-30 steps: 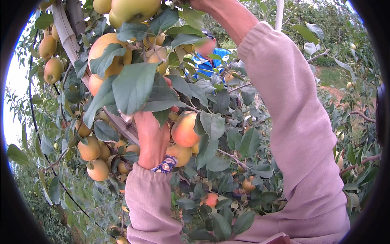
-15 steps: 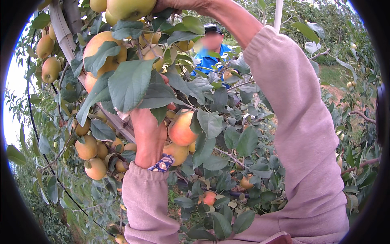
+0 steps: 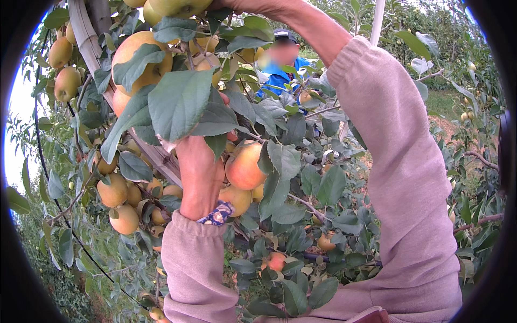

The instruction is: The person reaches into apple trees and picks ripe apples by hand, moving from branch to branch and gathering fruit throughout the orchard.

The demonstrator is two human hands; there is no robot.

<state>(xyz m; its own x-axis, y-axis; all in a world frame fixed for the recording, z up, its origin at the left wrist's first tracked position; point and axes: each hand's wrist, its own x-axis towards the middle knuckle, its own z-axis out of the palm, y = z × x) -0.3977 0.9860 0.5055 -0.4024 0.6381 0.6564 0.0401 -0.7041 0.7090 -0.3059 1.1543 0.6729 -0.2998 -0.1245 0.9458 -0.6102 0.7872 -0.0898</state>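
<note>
My left hand [image 3: 200,167] reaches up among the branches of an apple tree. Large green leaves [image 3: 179,103] cover most of its fingers; a few fingertips show past the leaf edges, but any grip is hidden. Beside its wrist hang a red-yellow apple [image 3: 245,166] and a yellow apple [image 3: 235,200]. Stretched over the top of the foliage, my right hand [image 3: 237,4] is cut by the upper edge, next to a big green-yellow apple [image 3: 180,6]. Its fingers are hidden behind leaves and fruit. Another large yellow apple [image 3: 141,60] hangs between the hands, partly behind a leaf.
A pale wooden pole [image 3: 89,46] slants through the branches at the left. More apples [image 3: 112,191] hang in a cluster below it. Beyond the leaves stands a person in a blue jacket [image 3: 277,79]. A dark thin line [image 3: 81,245] runs down the left side.
Both arms keep nearly the same pose. The view has shifted slightly, and the leaves and fruit around my left hand have moved a little. More fingertip shows to the right of the leaves.
</note>
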